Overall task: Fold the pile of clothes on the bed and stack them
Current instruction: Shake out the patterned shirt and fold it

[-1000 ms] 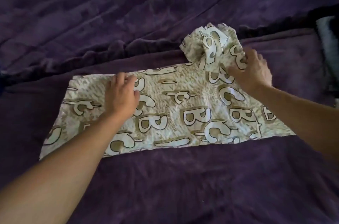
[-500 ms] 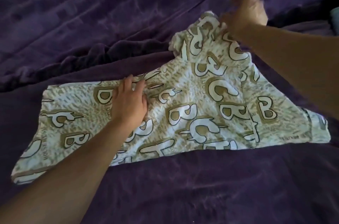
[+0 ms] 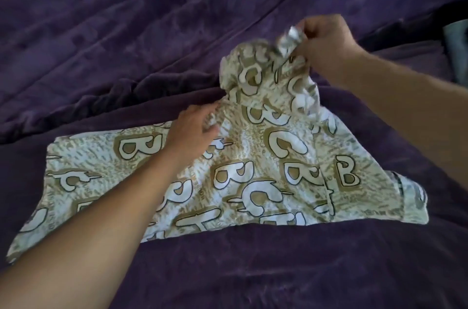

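Observation:
A white and tan garment (image 3: 253, 177) printed with big letters lies spread on the purple bed cover (image 3: 253, 270). Its far right part is bunched and lifted off the bed. My right hand (image 3: 326, 42) grips that bunched end and holds it up. My left hand (image 3: 195, 129) lies on the garment's far edge near the middle, its fingers curled into a fold of the cloth just below the raised part.
A rumpled purple blanket (image 3: 152, 30) covers the far side of the bed, with a thick ridge (image 3: 121, 91) just behind the garment. Something dark and a pale object (image 3: 455, 50) sit at the right edge.
My left hand slid to the right along the garment's far edge and took hold of the cloth. My right hand keeps the bunched end raised, a little lower than before.

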The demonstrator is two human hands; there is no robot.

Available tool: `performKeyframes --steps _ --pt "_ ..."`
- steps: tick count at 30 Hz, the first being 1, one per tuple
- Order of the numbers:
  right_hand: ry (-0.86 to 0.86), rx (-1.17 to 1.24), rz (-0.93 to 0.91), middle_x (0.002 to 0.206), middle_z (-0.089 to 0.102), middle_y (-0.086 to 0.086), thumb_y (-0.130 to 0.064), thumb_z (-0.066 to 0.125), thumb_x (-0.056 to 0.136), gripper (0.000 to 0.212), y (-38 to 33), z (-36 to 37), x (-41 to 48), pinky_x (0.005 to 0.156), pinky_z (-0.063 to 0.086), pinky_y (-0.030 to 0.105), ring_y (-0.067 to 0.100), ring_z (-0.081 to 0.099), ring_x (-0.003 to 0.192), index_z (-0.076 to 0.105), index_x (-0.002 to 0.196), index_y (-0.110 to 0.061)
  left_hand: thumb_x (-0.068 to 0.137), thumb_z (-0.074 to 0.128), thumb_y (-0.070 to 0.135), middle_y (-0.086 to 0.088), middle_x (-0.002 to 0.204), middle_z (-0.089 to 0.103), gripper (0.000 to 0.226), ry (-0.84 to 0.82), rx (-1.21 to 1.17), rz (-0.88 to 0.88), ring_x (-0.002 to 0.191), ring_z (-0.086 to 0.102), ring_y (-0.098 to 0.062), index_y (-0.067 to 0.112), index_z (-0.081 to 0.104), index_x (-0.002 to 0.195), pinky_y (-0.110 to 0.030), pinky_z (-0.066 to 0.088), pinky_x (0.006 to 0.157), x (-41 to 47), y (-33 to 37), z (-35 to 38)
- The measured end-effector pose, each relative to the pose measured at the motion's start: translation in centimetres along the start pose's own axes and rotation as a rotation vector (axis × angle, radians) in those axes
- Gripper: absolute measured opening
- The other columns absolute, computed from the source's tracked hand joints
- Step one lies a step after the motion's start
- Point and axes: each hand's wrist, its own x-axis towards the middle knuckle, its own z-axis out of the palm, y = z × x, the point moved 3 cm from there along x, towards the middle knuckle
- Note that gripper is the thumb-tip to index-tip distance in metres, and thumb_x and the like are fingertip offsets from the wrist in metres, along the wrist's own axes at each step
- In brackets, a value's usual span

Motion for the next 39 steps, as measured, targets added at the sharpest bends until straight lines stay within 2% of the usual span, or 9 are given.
performKeyframes --steps 3,9,13,19,21,24,32,36,39 --pt "-0.219 -0.246 -0.44 0.094 0.073 -0.003 0.02 0.056 0.064 0.039 -0.2 -0.7 -6.8 0.072 0.052 0.016 -0.001 0.068 0.088 0.067 0.071 -0.017 0.092 0.058 0.023 -0.01 0.12 0.059 0.031 0.122 -0.137 -0.092 0.111 0.056 -0.027 0.017 0.06 0.122 -0.031 0.041 0.092 -0.6 -0.2 -1.8" --pt "-0.575 -0.849 -0.763 0.125 0.066 -0.001 0.011 0.071 0.056 0.04 8.5 -0.7 -17.3 0.108 0.038 0.051 0.022 0.048 0.132 0.07 0.084 -0.018 0.091 0.051 0.006 -0.016 0.122 0.053 0.029 0.418 -0.028 0.07 0.114 0.052 -0.033 0.004 0.061 0.118 -0.046 0.046 0.094 -3.8 2.1 -2.7" --pt "-0.634 -1.007 -0.587 0.154 0.035 -0.004 0.002 0.06 0.078 0.057 11.7 0.4 -19.0 0.121 0.013 0.046 0.017 0.011 0.148 0.058 0.128 -0.024 0.089 0.051 0.013 -0.019 0.139 0.047 0.035 0.409 0.214 0.47 0.126 0.045 -0.038 0.012 0.061 0.123 -0.049 0.039 0.106 -6.2 7.2 0.1" --pt "0.122 -0.713 -0.207 0.131 0.059 0.001 -0.032 0.059 0.083 0.038 12.0 -5.0 -20.9 0.096 0.042 0.055 0.026 0.05 0.127 0.062 0.119 -0.019 0.098 0.043 0.016 -0.009 0.161 -0.007 0.065 -0.224 0.678 0.487 0.147 -0.01 -0.029 0.035 0.011 0.15 -0.051 0.004 0.12 -8.8 5.5 8.3" --pt "0.145 -0.756 0.238 0.13 0.057 0.002 -0.058 0.067 0.076 0.066 13.8 -7.4 -21.4 0.094 0.043 0.05 0.03 0.052 0.121 0.05 0.13 -0.023 0.096 0.042 0.012 -0.009 0.16 -0.011 0.069 -0.223 0.691 0.433 0.146 -0.013 -0.03 0.037 0.006 0.15 -0.052 0.0 0.119 -8.6 4.9 8.6" --pt "0.023 -0.348 0.612 0.104 0.07 0.004 -0.036 0.085 0.066 0.055 15.1 -9.0 -22.7 0.08 0.053 0.038 0.026 0.066 0.096 0.061 0.112 -0.017 0.095 0.045 0.02 -0.008 0.16 0.007 0.054 -0.15 0.543 0.466 0.148 0.002 -0.028 0.035 0.03 0.145 -0.048 0.001 0.119 -9.0 6.0 8.2" --pt "0.156 -0.838 -0.225 0.104 0.061 0.001 -0.036 0.078 0.063 0.061 4.0 0.5 -25.6 0.054 0.036 0.026 0.025 0.063 0.085 0.055 0.118 -0.024 0.094 0.053 0.018 -0.013 0.127 0.054 0.025 0.289 0.031 0.049 0.119 0.048 -0.028 0.005 0.067 0.11 -0.04 0.043 0.093 -11.0 1.5 2.0" --pt "-0.499 -0.758 0.024 0.156 0.023 0.009 -0.053 0.063 0.083 0.088 6.2 10.2 -24.9 0.101 0.042 0.042 0.031 0.034 0.137 0.019 0.15 -0.018 0.093 0.05 0.011 -0.011 0.12 0.054 0.023 0.339 -0.003 -0.086 0.115 0.048 -0.029 0.004 0.068 0.106 -0.041 0.046 0.089 -12.5 -1.4 0.2" --pt "-0.57 -0.497 0.117 0.156 0.029 0.006 -0.03 0.057 0.092 0.071 8.4 11.8 -24.2 0.109 0.033 0.031 0.027 0.034 0.139 0.021 0.152 -0.017 0.088 0.052 0.003 -0.012 0.123 0.054 0.026 0.338 0.062 0.013 0.115 0.051 -0.03 0.005 0.067 0.109 -0.049 0.05 0.086 -14.1 -1.1 0.7"
